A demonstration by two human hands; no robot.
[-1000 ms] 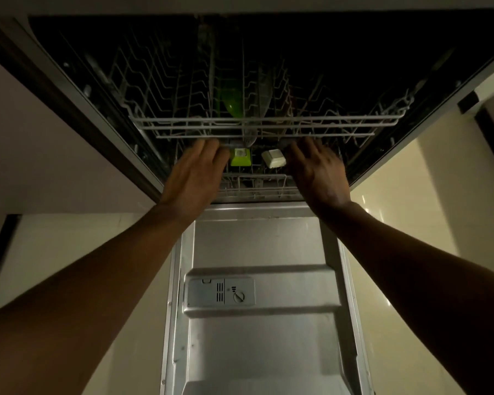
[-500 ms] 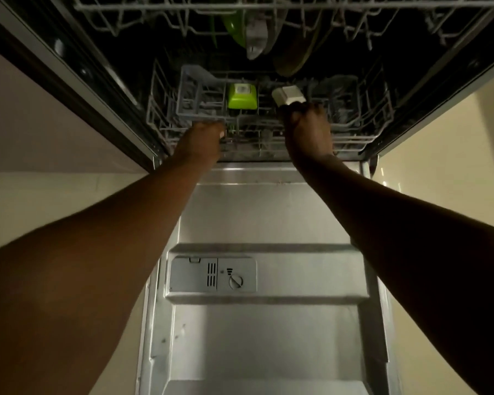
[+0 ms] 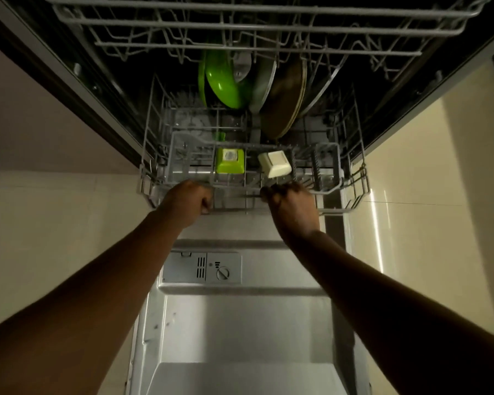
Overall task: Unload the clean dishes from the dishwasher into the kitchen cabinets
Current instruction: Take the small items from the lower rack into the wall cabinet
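The dishwasher stands open with its door [image 3: 240, 323] folded down under my arms. My left hand [image 3: 187, 205] and my right hand [image 3: 290, 208] both grip the front rail of the lower rack [image 3: 354, 192], fingers curled round the wire. Just behind the rail sit an upturned green square cup [image 3: 230, 161] and an upturned cream square cup [image 3: 275, 163]. Farther back stand a green plate [image 3: 223, 84], a grey plate [image 3: 261, 84] and a brown plate [image 3: 285, 101] on edge. The upper rack [image 3: 254, 24] hangs above them.
A detergent dispenser [image 3: 201, 267] with a round knob sits in the door's inner face. Pale cabinet fronts flank the opening at left [image 3: 54, 223] and right [image 3: 411, 195]. The grey cutlery basket [image 3: 188, 155] fills the rack's front.
My hands dropped from the upper rack's front edge to the lower rack's front rail and closed round it. The lower rack has slid out a little toward me.
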